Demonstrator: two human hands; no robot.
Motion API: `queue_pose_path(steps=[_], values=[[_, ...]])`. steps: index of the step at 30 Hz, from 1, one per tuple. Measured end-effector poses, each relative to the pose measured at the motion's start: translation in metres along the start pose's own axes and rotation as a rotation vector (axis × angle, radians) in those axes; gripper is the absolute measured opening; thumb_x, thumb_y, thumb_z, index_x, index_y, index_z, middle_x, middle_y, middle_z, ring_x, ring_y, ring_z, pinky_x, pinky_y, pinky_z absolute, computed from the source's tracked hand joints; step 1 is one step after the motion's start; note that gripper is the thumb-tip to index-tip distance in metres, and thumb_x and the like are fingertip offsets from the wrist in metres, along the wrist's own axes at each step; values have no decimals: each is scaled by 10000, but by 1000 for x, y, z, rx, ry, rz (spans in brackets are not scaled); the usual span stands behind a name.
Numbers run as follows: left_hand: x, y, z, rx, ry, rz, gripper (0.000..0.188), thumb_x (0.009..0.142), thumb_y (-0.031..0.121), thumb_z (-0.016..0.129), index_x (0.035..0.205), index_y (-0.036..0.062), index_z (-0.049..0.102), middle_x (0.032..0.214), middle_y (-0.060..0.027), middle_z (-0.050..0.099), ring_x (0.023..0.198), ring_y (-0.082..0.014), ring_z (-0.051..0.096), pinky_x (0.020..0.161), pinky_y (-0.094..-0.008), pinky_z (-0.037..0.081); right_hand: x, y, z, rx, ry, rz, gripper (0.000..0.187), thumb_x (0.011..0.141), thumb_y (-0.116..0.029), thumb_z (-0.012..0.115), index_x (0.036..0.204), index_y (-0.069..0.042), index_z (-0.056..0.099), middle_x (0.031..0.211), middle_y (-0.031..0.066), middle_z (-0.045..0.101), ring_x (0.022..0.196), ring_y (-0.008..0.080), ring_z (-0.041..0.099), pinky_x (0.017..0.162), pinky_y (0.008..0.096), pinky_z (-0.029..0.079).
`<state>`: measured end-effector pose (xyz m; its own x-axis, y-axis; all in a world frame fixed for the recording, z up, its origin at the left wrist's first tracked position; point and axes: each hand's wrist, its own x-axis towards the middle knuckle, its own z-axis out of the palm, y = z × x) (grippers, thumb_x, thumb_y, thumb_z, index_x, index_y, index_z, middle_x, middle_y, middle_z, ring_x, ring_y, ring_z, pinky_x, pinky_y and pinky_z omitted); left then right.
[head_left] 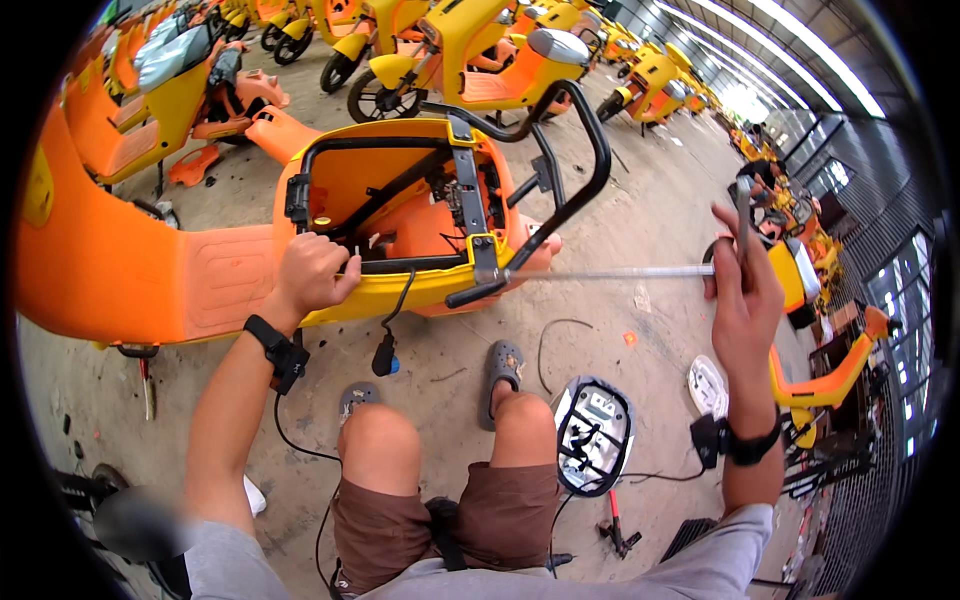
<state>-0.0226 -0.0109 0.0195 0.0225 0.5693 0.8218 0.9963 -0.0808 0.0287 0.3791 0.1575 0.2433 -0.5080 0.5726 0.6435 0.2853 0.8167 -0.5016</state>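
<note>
An orange-and-yellow scooter body [390, 300] lies across the floor before me, its seat compartment uncovered. My left hand [318, 270] is closed at the compartment's near rim; what its fingers hold, if anything, is hidden. Off to the right, my right hand [745, 295] holds a long-shafted wrench [640, 271] by its grey crosswise handle. The blurred shaft runs left to the black tubular rear rack [603, 150], and its tip is at the bracket on the yellow corner. A black cable with a plug [383, 355] hangs down the scooter's near side.
An upturned seat [595, 437] lies on the floor by my feet, near a red-handled tool [615, 525] and a white shell [707, 386]. Cables trail from both wrist straps. Rows of scooters [500, 60] stand behind; a person [762, 175] crouches at far right.
</note>
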Motion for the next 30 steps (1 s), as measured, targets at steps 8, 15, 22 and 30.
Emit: queue_pose_path(steps=[8, 15, 22, 30], values=[[4, -1, 14, -8, 26, -1, 283, 770, 122, 689, 547, 61, 526, 512, -107, 480, 493, -293, 492, 508, -415, 386, 62, -3, 6, -175, -12, -127, 335, 1040, -180, 554, 1351, -96, 648, 691, -73, 392, 619, 35, 364, 556, 231, 274], [1, 1, 6, -5, 3, -25, 241, 772, 97, 671, 576, 35, 545, 541, -126, 502, 506, -313, 502, 518, -417, 394, 89, 1, 24, -248, -84, -213, 305, 1031, -199, 570, 1306, -123, 678, 685, -51, 390, 633, 60, 340, 582, 259, 286], [-3, 1, 5, 26, 3, -35, 268, 767, 110, 670, 557, 53, 513, 528, -122, 487, 506, -315, 500, 516, -423, 397, 103, -3, 32, -313, -61, -334, 288, 1021, -212, 559, 1239, -93, 704, 683, 24, 515, 601, 93, 415, 561, 290, 347], [-2, -1, 12, 38, 7, -53, 260, 779, 102, 666, 577, 44, 513, 552, -131, 485, 528, -326, 503, 530, -440, 397, 123, -12, 48, -499, -102, -460, 375, 978, -394, 593, 1189, -92, 667, 778, 128, 678, 739, 315, 680, 631, 440, 476]])
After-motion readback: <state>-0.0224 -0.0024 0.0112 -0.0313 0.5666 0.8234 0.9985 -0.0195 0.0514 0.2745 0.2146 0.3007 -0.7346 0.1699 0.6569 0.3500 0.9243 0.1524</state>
